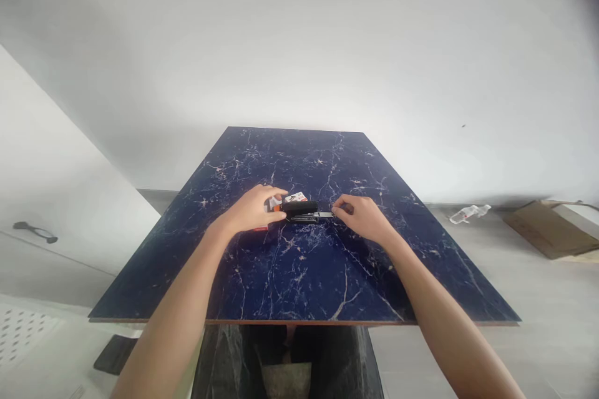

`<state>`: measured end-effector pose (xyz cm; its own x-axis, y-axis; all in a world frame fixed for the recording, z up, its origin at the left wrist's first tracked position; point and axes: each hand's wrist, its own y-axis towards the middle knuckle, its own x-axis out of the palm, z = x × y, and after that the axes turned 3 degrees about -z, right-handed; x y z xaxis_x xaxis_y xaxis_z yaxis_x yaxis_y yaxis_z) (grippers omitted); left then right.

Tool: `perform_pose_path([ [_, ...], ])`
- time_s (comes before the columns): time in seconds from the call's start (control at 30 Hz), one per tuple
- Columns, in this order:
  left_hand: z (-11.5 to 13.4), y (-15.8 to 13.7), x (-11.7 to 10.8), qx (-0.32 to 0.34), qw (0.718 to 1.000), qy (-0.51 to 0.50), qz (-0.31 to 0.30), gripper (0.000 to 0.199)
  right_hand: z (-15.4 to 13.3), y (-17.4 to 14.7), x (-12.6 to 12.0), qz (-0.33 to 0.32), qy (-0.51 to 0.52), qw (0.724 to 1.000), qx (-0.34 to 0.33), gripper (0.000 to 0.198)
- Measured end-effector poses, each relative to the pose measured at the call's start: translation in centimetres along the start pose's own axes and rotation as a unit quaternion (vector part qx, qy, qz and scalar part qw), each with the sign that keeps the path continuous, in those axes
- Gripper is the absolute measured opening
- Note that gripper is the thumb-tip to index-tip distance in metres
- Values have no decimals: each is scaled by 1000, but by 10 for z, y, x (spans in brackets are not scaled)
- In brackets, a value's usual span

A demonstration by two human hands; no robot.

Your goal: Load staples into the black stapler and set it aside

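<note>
A black stapler point(301, 207) lies on its side or flat on the dark blue table, with a silver metal strip point(322, 214) reaching out to its right. Around the stapler's left end curve the thumb and fingers of my left hand point(255, 209). The thumb and fingertips of my right hand point(358, 213) are pinched at the right tip of the strip; what exactly sits between them is too small to tell. Just behind the stapler is a small white and red box point(296, 197). Something red and orange is partly hidden by my left hand.
The marble-patterned table point(299, 280) has its near edge just in front of my body. On the floor to the right are a clear plastic bottle point(469, 214) and an open cardboard box point(547, 230). At left stands a white door with a dark handle point(35, 232).
</note>
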<state>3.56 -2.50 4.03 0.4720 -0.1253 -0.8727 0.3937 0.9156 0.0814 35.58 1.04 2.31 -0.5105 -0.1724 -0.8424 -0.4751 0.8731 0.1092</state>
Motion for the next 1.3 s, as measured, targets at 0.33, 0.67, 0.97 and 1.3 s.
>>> perform_pose_path([
  [0.33,-6,3,6,-42,998,-2,-46,48,-26,-15,3,-117,6,993,4,15],
  [0.67,-6,4,16,-41,999,19,-4,47,-51,-18,33,-68,-223,959,-160,15],
  [0.97,1,2,23,-46,998,45,0,66,-38,-14,32,-71,-196,957,-201,19],
  [1.3,25,8,45,18,993,107,54,75,-26,2,51,40,-48,992,-112,20],
])
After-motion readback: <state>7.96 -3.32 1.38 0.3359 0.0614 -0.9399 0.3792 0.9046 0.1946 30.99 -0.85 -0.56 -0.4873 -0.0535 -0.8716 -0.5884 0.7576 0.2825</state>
